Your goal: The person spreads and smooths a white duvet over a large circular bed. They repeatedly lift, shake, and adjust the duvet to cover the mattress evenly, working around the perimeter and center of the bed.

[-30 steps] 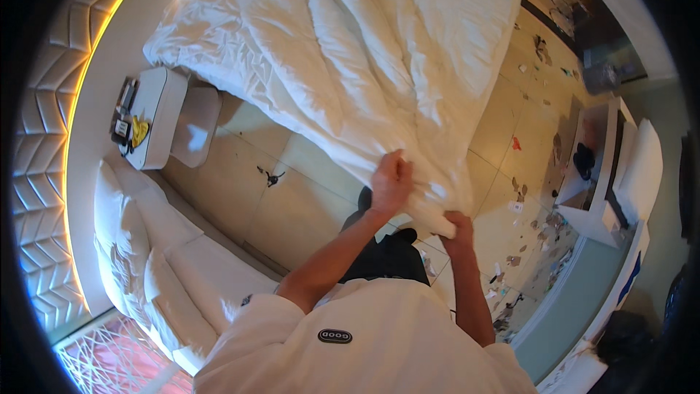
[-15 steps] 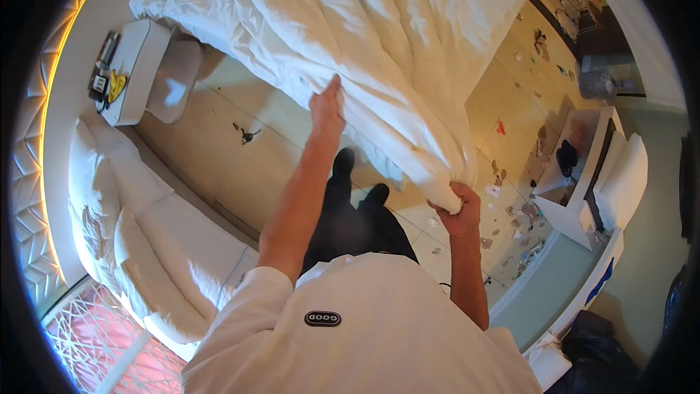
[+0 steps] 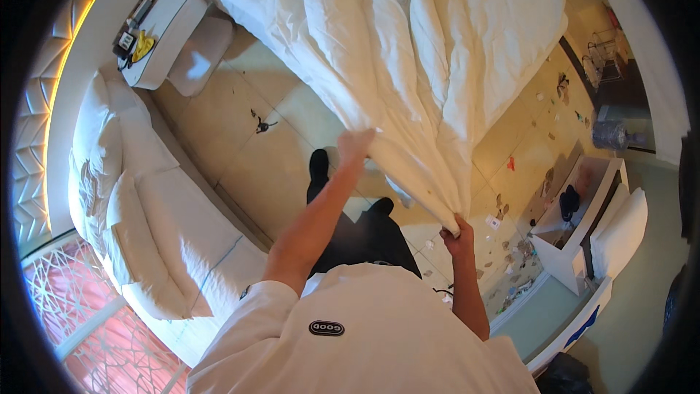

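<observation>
A white duvet (image 3: 408, 51) lies crumpled over the bed, with long folds running toward me and narrowing to a bunched corner. My right hand (image 3: 459, 237) is closed around that corner, low and right of centre. Farther up along the near edge, my left hand (image 3: 355, 147) is closed on the duvet too, slightly blurred by motion. Between the two hands the edge is stretched in a slanting line. The bed beneath is hidden by the cloth.
A white sofa (image 3: 182, 211) with cushions runs along the left. Beyond it stands a white bedside table (image 3: 171, 36) holding small items. Litter (image 3: 521, 255) is strewn on the tiled floor at right, near an open white cabinet (image 3: 554, 230) and a large clear bottle (image 3: 609, 135).
The duvet corner has been drawn nearer and lower in my right hand. My left hand has come down and right along the edge. The view has shifted, and one foot has stepped left.
</observation>
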`<state>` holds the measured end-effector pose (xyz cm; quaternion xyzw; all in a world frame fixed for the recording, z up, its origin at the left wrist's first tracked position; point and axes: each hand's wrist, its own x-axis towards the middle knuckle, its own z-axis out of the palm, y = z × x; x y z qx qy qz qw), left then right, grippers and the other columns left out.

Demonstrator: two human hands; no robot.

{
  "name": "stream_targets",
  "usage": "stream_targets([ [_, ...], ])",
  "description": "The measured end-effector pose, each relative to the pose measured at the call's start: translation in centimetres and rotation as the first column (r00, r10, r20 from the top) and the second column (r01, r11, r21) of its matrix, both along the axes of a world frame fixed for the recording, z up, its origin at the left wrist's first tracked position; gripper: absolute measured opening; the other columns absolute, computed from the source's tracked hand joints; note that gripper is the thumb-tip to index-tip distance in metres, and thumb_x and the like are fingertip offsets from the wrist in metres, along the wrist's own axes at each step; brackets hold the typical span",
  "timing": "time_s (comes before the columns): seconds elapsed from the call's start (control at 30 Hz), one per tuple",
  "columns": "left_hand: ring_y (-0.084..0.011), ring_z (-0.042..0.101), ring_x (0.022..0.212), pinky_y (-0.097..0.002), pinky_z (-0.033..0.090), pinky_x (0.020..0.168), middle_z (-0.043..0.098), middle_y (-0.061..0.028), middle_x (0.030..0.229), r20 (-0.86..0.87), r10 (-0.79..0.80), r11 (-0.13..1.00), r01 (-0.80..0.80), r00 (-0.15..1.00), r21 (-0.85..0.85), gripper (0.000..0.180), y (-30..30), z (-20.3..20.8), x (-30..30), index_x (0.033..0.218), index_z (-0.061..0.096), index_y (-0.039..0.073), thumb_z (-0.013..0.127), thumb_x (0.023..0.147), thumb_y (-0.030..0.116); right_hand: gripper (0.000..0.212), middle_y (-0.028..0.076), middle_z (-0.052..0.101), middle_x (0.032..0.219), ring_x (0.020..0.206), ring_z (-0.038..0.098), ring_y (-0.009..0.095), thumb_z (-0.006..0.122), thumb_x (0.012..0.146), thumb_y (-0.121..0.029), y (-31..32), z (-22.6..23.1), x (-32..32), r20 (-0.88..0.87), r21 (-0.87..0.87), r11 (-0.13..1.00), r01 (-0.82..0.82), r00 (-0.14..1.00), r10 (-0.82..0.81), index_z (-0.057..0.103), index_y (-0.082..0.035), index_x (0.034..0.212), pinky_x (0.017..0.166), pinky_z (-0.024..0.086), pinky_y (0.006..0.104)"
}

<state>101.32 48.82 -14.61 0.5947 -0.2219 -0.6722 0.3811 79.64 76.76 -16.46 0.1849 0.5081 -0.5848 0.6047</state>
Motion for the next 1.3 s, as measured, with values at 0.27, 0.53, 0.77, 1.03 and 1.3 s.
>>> stream_targets([
  [0.27,-0.0189,0.061,0.066,-0.0314,0.050,0.055,0.063,-0.0107,0.082,-0.115,-0.210,0.977,0.213,0.971,0.015,0.027,-0.5,4.5,-1.9,0.095,0.059,-0.006,0.068,0.075,0.011,0.066,0.018,0.059,0.102,0.095,0.054,0.032,0.057,0.081,-0.055,-9.4,4.3,12.2,0.378,-0.097,0.989,0.114,0.923,-0.069,0.051,0.004,0.110,0.080,0.044,0.0424],
  [0.53,-0.0190,0.059,0.077,-0.0349,0.050,0.067,0.062,-0.0081,0.088,-0.416,-0.287,0.868,0.418,0.863,0.268,0.024,-7.1,3.2,2.1,0.096,0.059,0.003,0.067,0.079,0.018,0.031,0.013,0.059,0.104,0.086,0.056,0.025,0.050,0.090,-0.025,-24.2,5.6,14.4,0.109,-0.087,0.878,0.471,0.880,-0.462,0.052,-0.003,0.111,0.075,0.044,0.0363],
  [0.77,-0.0306,0.058,0.079,-0.0378,0.047,0.069,0.060,-0.0129,0.084,-0.303,-0.291,0.944,0.220,0.908,-0.247,0.024,-17.7,-7.0,4.2,0.097,0.052,0.004,0.059,0.083,0.023,0.026,0.011,0.063,0.095,0.079,0.057,0.022,0.052,0.087,-0.021,-18.1,8.5,15.7,0.128,-0.200,0.890,0.410,0.912,-0.391,0.055,-0.005,0.107,0.061,0.043,0.0356],
  [1.03,-0.0220,0.061,0.080,-0.0340,0.051,0.064,0.062,-0.0096,0.091,-0.426,0.003,0.979,0.084,0.905,0.187,0.033,-30.5,-4.3,8.1,0.098,0.059,-0.001,0.067,0.081,0.025,0.027,0.009,0.064,0.096,0.077,0.058,0.023,0.054,0.084,-0.022,-18.0,4.0,16.2,0.149,-0.142,0.874,0.465,0.883,-0.445,0.056,-0.009,0.107,0.061,0.043,0.0386],
  [1.3,-0.0280,0.062,0.087,-0.0401,0.052,0.071,0.063,-0.0146,0.097,0.057,-0.256,0.942,0.236,0.965,0.238,0.041,-38.0,-6.5,12.3,0.102,0.058,-0.002,0.071,0.074,0.026,0.029,0.007,0.063,0.096,0.080,0.061,0.026,0.055,0.082,-0.019,-20.5,-0.5,18.7,0.196,0.210,0.775,0.596,0.751,-0.631,0.052,-0.009,0.110,0.059,0.048,0.0369],
])
